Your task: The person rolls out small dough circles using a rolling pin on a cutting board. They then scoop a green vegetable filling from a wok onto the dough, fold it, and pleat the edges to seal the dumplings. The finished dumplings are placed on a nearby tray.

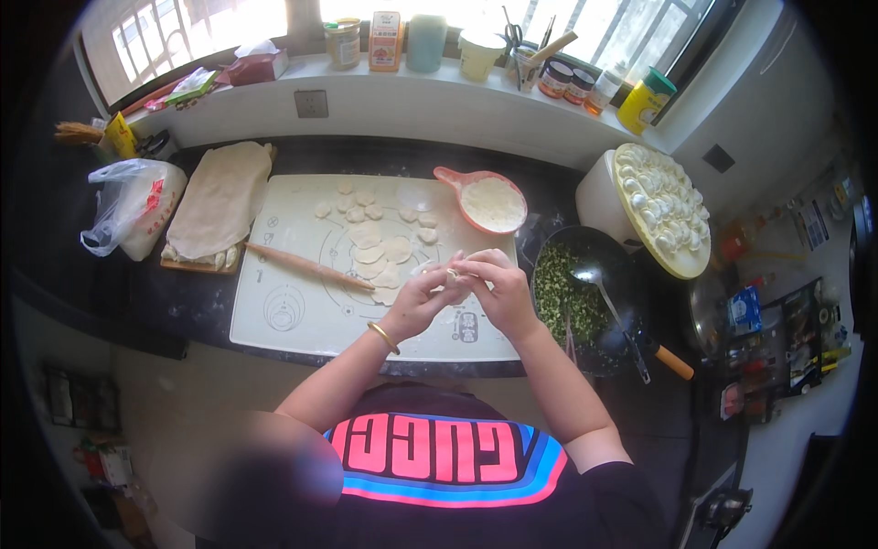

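Note:
Above the near right part of the pale mat [302, 329], my left hand [422, 297] and my right hand [501, 288] meet with fingers closed around a small dumpling [452, 274], mostly hidden by them. A gold bangle circles my left wrist. Just beyond my left hand lie flat round dough wrappers [367, 235], some overlapping, and several small dough pieces [355, 214]. A wooden rolling pin [309, 266] slants across the mat's left side. Right of my right hand, a dark wok [604, 361] holds chopped green filling [565, 291] and a metal spoon [608, 306].
A red-rimmed bowl of flour [494, 203] sits at the mat's far right. Dumplings crowd a round tray [702, 261] atop a white container [596, 197]. At left are a beige sheet [215, 197] over a board and a plastic bag [137, 206]. Jars [343, 44] line the windowsill.

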{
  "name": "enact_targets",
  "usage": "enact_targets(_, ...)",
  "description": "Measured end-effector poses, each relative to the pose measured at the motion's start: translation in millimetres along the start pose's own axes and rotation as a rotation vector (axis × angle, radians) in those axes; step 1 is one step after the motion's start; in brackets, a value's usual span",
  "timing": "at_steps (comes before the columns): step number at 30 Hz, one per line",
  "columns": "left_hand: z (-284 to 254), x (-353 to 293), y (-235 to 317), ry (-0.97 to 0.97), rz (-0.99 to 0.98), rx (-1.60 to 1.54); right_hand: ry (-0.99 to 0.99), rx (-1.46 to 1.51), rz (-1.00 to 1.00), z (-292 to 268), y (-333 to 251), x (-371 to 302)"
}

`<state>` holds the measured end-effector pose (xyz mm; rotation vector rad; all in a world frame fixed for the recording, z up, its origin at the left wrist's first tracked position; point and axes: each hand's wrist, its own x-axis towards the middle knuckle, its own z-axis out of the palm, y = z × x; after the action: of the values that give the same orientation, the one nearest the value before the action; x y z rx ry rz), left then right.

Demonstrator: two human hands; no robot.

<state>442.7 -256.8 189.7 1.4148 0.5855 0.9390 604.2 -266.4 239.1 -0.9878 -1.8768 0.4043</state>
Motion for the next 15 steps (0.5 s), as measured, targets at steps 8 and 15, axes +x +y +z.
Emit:
enact_targets(8,-5.3,1.3,-12.7,0.002,0.072,0.095,-0.048,-0.115,0.005,-0.6,1.4,-0.7)
enact_targets(15,-7.5,-0.2,-3.8,0.018,0.056,0.078,-0.131,-0.067,-0.093,-3.6,1.8,12.1)
